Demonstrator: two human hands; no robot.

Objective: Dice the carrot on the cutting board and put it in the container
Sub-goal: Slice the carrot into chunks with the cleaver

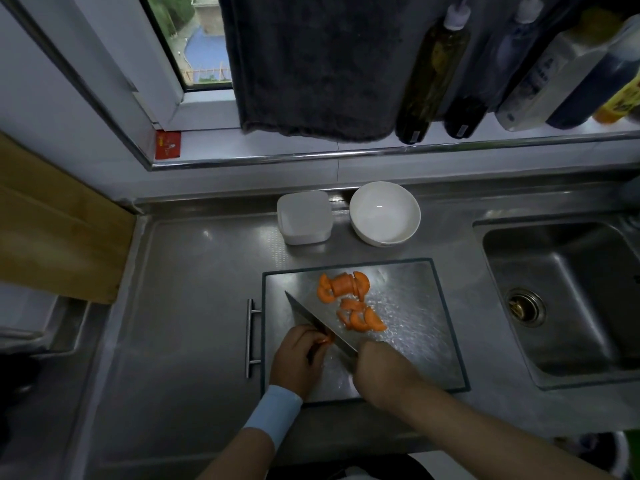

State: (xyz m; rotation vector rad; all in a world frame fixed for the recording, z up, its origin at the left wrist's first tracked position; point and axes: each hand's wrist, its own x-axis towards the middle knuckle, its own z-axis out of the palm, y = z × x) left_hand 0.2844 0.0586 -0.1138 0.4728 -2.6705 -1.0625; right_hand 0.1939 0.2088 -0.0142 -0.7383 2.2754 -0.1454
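Under the left hand, a carrot piece is pinched on the board; the knife, gripped by the right hand, is held against it, so a finger could be nicked. Slices lie beyond both hands, the container farther.

Carrot on board (container apparently behind).

No text can be read anywhere. The red sticker on the window ledge at ten o'clock bears pale marks too small to make out. Labels on the bottles at one o'clock are blurred.
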